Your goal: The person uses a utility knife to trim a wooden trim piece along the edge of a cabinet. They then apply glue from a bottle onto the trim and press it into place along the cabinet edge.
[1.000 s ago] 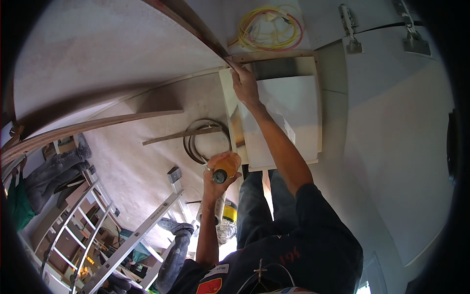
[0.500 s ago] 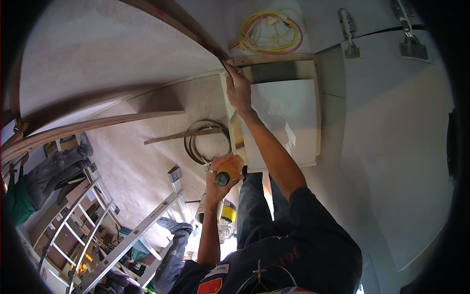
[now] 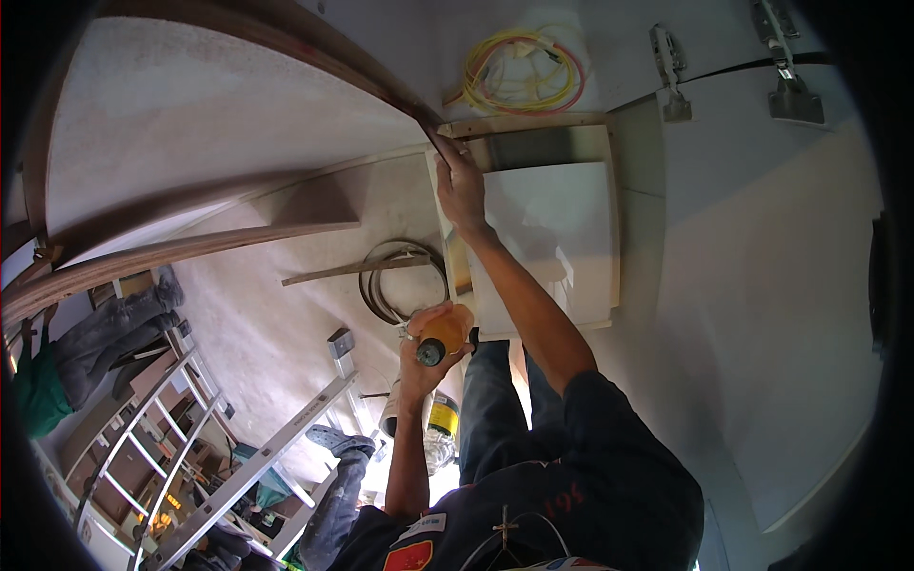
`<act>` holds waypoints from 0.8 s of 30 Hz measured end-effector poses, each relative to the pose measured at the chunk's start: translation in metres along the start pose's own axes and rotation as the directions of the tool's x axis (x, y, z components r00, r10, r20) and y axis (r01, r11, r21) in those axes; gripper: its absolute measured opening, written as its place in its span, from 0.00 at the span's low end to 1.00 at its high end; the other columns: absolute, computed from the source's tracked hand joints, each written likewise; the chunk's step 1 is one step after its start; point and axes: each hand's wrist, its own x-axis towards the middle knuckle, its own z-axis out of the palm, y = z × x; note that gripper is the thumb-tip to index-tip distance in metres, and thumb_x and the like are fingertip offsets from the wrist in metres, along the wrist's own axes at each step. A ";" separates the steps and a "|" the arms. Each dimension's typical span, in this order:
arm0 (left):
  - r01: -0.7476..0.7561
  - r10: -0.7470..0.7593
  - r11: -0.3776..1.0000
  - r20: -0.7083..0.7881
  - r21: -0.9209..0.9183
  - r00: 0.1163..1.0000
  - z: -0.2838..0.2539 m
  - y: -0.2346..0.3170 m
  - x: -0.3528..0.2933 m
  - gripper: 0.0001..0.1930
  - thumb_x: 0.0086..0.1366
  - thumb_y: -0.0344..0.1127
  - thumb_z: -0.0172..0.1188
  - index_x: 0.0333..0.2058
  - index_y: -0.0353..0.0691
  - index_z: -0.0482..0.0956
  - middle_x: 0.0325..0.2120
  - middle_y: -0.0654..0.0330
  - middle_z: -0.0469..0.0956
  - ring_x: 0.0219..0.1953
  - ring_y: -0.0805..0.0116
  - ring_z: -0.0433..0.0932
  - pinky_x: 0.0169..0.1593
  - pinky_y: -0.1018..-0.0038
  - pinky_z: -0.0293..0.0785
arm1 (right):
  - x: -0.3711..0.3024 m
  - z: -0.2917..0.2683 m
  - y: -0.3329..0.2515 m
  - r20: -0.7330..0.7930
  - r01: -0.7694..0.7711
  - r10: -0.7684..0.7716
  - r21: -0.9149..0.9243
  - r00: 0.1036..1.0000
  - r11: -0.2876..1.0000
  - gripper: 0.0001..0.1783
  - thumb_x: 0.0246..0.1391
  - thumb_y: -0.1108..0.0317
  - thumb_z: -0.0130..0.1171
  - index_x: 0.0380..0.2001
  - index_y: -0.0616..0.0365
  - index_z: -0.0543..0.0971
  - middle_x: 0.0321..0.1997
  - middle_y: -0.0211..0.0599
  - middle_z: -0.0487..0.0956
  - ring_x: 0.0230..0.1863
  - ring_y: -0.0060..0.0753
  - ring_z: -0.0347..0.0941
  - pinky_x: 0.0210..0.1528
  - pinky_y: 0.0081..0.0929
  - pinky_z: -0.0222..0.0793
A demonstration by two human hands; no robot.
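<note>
My left hand is closed round an orange, rounded, bottle-like thing with a dark round end; its exact kind I cannot make out. Further up, my right arm reaches forward, and my right hand is wrapped on the brown edge of a large pale panel. Just right of that hand, a shallow wooden frame holds a white sheet with bright torn-looking marks. Some of my right fingers are hidden by the panel's edge.
Coiled yellow and red wires lie beyond the frame. Two metal hinges sit on white boards at right. A round coil with a wood strip is on the floor. An aluminium ladder and a person in green are at left.
The view has shifted slightly, and the panel's far edge appears a little lower and further left. Both hands keep their hold.
</note>
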 end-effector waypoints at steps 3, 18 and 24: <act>-0.021 0.020 0.999 0.013 0.037 1.000 0.000 0.004 0.001 0.38 0.47 0.29 0.79 0.56 0.40 0.68 0.56 0.53 0.75 0.59 0.59 0.74 0.63 0.64 0.71 | 0.001 -0.013 -0.013 0.079 -0.143 0.139 0.048 0.987 0.989 0.23 0.65 0.76 0.50 0.61 0.50 0.74 0.54 0.47 0.78 0.55 0.46 0.75 0.56 0.33 0.70; -0.001 0.001 1.000 -0.021 -0.005 1.000 -0.006 -0.001 0.003 0.39 0.47 0.27 0.79 0.57 0.39 0.66 0.57 0.51 0.75 0.59 0.58 0.74 0.63 0.63 0.72 | -0.014 -0.040 -0.015 0.115 -0.391 0.374 0.303 0.920 0.869 0.22 0.63 0.60 0.61 0.55 0.63 0.78 0.45 0.37 0.82 0.47 0.25 0.75 0.53 0.25 0.68; 0.062 -0.084 0.977 -0.099 -0.206 0.992 -0.010 -0.027 -0.003 0.36 0.50 0.32 0.78 0.56 0.38 0.69 0.55 0.51 0.75 0.59 0.58 0.74 0.62 0.63 0.71 | 0.023 -0.089 0.039 0.424 -0.559 0.433 0.240 0.796 0.793 0.27 0.60 0.54 0.64 0.54 0.65 0.78 0.49 0.39 0.81 0.49 0.28 0.74 0.56 0.26 0.67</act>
